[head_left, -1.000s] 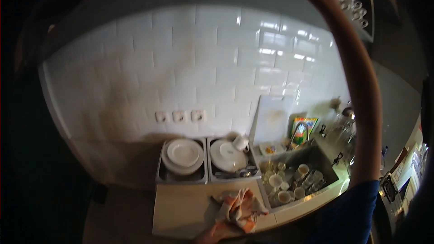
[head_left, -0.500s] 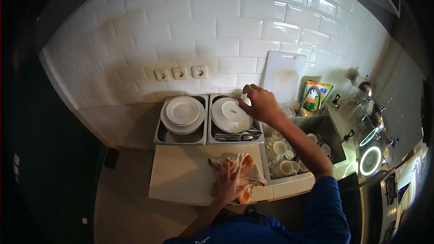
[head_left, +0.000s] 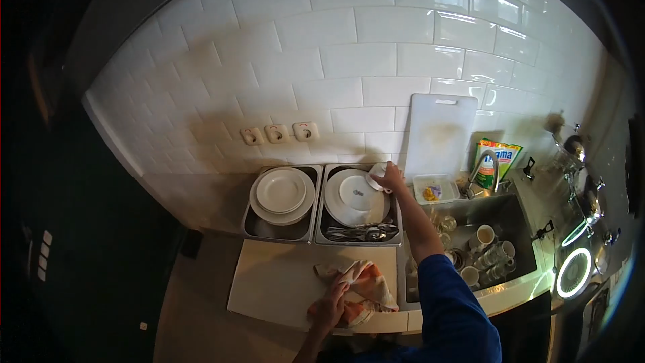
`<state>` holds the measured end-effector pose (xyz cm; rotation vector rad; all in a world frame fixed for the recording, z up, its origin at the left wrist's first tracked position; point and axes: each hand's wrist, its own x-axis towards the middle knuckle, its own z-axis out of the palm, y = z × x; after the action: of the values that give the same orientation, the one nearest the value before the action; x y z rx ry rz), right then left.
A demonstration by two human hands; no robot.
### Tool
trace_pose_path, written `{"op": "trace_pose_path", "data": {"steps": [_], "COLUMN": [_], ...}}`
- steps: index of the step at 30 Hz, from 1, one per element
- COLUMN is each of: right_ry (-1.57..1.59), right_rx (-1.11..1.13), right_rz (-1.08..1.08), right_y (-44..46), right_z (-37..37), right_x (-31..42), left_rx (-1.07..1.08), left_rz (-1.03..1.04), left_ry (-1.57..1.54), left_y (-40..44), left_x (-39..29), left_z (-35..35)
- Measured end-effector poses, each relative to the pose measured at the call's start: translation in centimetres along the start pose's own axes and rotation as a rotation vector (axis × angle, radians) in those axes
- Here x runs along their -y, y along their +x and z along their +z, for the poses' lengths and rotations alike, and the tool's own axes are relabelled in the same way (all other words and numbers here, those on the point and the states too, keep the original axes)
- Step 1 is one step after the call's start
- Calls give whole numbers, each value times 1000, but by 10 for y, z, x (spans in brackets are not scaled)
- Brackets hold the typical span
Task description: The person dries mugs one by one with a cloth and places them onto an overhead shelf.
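My right hand (head_left: 390,179) is over the back right corner of the right metal tray (head_left: 320,218), its fingers closed on a small white cup (head_left: 377,173). This cup is beside a large white plate (head_left: 340,206) lying bottom up in the tray. Spoons and forks (head_left: 363,233) lie in front of the plate. On the counter below, my left hand (head_left: 329,304) grips an orange and white cloth (head_left: 366,282), which lies crumpled. Part of the cup is hidden by my fingers.
A left metal tray (head_left: 279,230) holds stacked white plates (head_left: 281,191). To the right, the sink (head_left: 463,225) contains several cups and glasses (head_left: 498,253) under a curved faucet (head_left: 496,165). A cutting board (head_left: 440,134) leans on the wall beside a detergent pouch (head_left: 500,154).
My right hand has come down toward the tray's back right corner, and the cup in it now shows clearly. My left hand stays at the cloth. The camera view has shifted.
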<state>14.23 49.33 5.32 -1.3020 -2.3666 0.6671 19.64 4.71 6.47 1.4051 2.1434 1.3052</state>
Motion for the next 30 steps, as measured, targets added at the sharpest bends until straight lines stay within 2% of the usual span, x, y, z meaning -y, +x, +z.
{"op": "trace_pose_path", "data": {"steps": [2, 5, 7, 11, 15, 18, 21, 24, 27, 30], "right_ry": [-59, -79, -109, -83, 38, -23, 43, 174, 282, 625], "right_rx": [33, 126, 161, 187, 182, 179, 68, 80, -28, -25], "right_rz": [36, 92, 97, 115, 94, -28, -212, -246, -274, -244], "right_y": [9, 6, 9, 13, 8, 10, 12, -2, -19, -49], "right_z": [9, -13, -12, -17, -17, -12, -5, -16, -29, -62], "right_x": [-3, 10, 11, 5, -2, -9, -14, -13, -4, 12], "left_rx": [-36, 17, 2, -4, -4, 19, 36, 11, -49, -104], "left_rz": [34, -129, -93, -68, -14, -4, -1, 29, 31, -58], "left_ry": [-17, 106, 122, 168, 19, -82, -141, -84, -83, -163], "left_y": [-6, -13, -18, -9, -7, -4, -1, 1, 2, 2], "left_x": [19, 0, 14, -9, 18, 33, 33, 31, 33, 26], "left_z": [9, 4, 14, 11, 25, 33, 36, 36, 37, 30]}}
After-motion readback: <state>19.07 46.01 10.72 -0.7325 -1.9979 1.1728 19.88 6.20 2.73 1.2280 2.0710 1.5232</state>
